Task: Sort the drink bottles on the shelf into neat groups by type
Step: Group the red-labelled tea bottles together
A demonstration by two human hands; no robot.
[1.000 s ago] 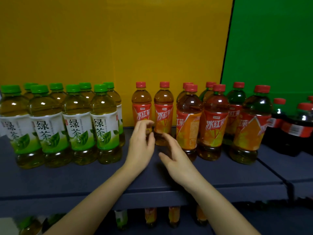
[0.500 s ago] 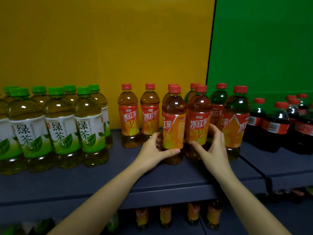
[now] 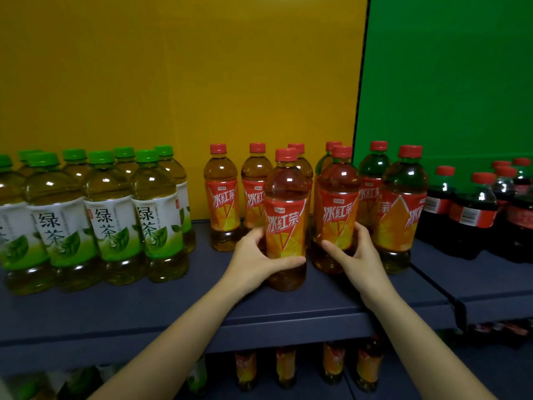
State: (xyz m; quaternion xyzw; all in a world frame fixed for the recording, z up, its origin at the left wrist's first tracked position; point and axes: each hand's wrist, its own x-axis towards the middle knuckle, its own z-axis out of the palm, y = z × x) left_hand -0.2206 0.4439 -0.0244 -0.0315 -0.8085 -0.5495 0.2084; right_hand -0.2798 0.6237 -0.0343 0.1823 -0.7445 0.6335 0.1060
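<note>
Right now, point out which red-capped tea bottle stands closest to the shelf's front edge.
The front tea bottle, gripped by the left hand. It stands forward of every other red-capped one; the right hand grips its neighbour, set further back.

Left hand [image 3: 255, 256] and right hand [image 3: 357, 255] grip tea bottles [image 3: 285, 223].

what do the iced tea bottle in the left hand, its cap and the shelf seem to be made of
Iced tea bottle: likely clear glossy plastic; amber drink shows through, with sharp highlights on the shoulder.
Cap: opaque red plastic by its look, smooth with a slight sheen.
Shelf: probably painted metal, matte dark blue-grey with a thin folded front edge; not certain.
</note>
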